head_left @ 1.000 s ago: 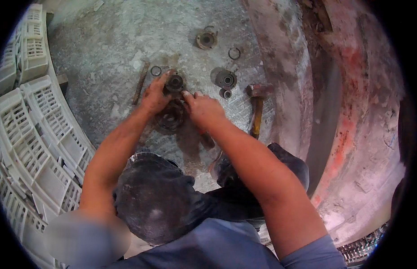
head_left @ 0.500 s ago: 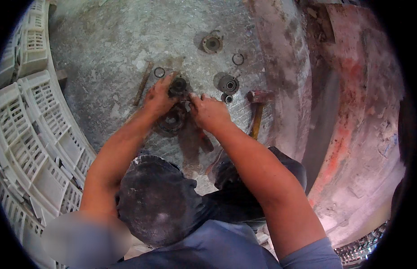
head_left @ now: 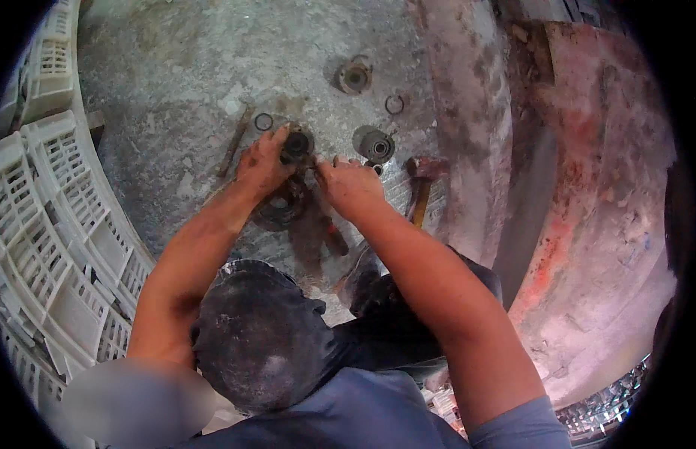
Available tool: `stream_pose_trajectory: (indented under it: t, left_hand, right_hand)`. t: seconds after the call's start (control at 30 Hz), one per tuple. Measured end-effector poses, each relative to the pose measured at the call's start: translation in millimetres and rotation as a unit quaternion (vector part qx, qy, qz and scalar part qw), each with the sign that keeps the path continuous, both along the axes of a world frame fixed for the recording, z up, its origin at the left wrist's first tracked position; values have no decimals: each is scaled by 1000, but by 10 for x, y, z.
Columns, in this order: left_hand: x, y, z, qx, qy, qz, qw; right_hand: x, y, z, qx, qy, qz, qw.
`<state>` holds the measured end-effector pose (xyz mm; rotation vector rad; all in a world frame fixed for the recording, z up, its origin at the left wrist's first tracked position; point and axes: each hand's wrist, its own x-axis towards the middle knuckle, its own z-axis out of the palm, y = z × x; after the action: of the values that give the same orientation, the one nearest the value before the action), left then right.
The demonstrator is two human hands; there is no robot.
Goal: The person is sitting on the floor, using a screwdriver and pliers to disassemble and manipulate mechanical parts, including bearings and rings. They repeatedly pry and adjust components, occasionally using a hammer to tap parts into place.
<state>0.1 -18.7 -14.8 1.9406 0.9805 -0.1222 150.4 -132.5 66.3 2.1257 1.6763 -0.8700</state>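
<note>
Both hands meet over a dark, greasy metal part on the concrete floor [head_left: 168,82]. The left hand [head_left: 264,161] is curled around a small round hub [head_left: 296,144], its fingers wrapped over the near side and the thumb pressed against the rim, so it grips that piece. The right hand [head_left: 350,183] is closed in a loose fist just beside the hub, fingertips pinched at its right edge; whether it holds a small tool or only the metal itself cannot be told. Under the two hands lies a larger dark disc [head_left: 280,209], partly hidden by the left wrist, and the hub sits right above it. Near the left hand, a thin ring [head_left: 264,121] rests flat on the floor beside a rusty rod [head_left: 234,142] that lies at a slant. Beyond the right hand sits a round bearing [head_left: 375,144], and further off another flanged round part [head_left: 354,75] with a snap ring [head_left: 394,105] to its right. A hammer [head_left: 421,187] with a yellowish handle lies just right of the right forearm. White plastic crates [head_left: 41,217] curve along the left side, and a worn reddish wall [head_left: 587,194] rises on the right.
</note>
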Motion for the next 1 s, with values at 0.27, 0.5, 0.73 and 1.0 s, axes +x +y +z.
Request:
stream_pose_trajectory:
  t: [0.27,0.5,0.73,1.0]
  left_hand:
    - [4,-38,-117,39,-23,25,999]
    - [36,-20,-35,36,33,4,999]
    - [107,14,92,-27,90,5,996]
    - [72,2,75,-4,95,-7,995]
  right_hand:
    - [-10,136,99,-22,-8,21,999]
    - [30,208,66,23,5,29,999]
    - [81,373,63,24,-10,98,995]
    - [42,341,35,46,-6,95,994]
